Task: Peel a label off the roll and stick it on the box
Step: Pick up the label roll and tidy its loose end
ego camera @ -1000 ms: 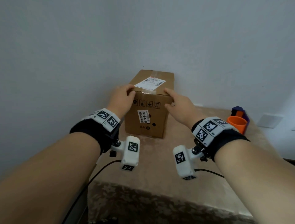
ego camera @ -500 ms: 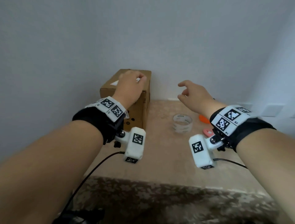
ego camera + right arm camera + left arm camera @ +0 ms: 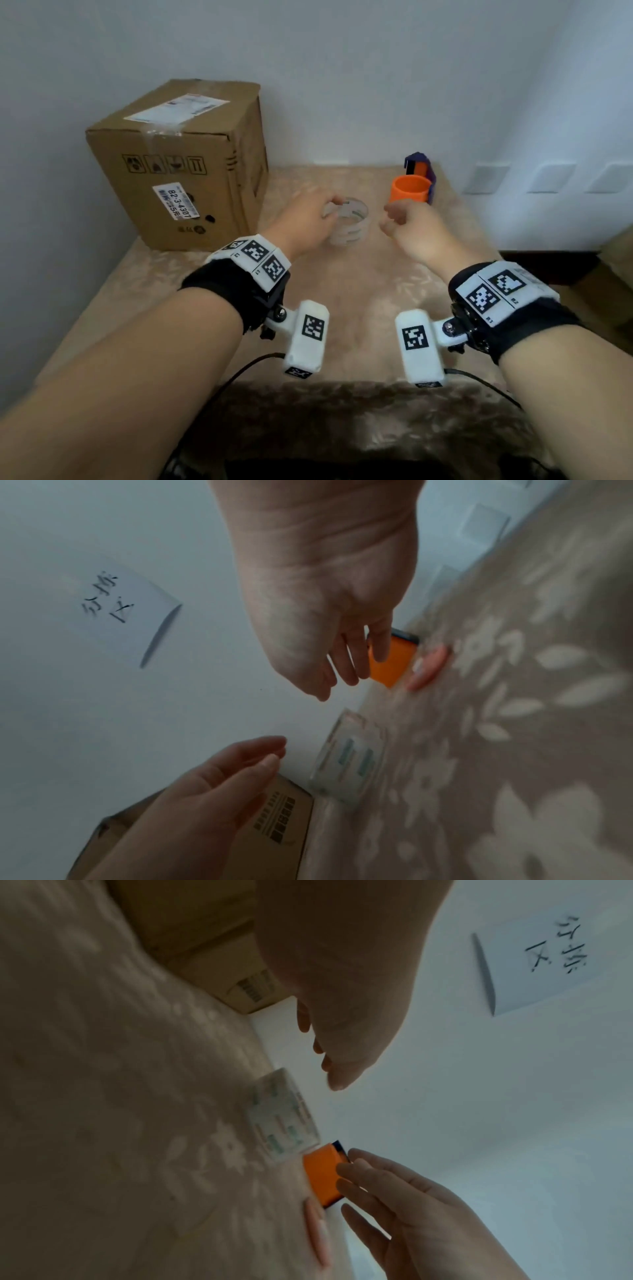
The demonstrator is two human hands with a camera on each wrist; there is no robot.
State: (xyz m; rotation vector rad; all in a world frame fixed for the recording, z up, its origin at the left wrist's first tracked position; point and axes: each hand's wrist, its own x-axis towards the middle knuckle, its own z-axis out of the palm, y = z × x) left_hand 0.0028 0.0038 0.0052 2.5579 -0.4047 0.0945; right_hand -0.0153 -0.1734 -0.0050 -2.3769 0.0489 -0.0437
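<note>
Roll (image 3: 347, 222) on surface (image 3: 342, 308) between both hands, left hand (image 3: 303, 221) just beside it, right hand (image 3: 409, 228) near, fingers loose, neither gripping, box (image 3: 178, 164) left.

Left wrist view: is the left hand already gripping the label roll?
No: the left hand hovers above the label roll, a clear gap under its fingertips.

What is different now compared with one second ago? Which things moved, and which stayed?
Both hands let go of the cardboard box and came to the label roll. The left hand now reaches its left side, the right hand hovers at its right; neither clearly grips it. The box stays on the table, the orange cup also.
</note>
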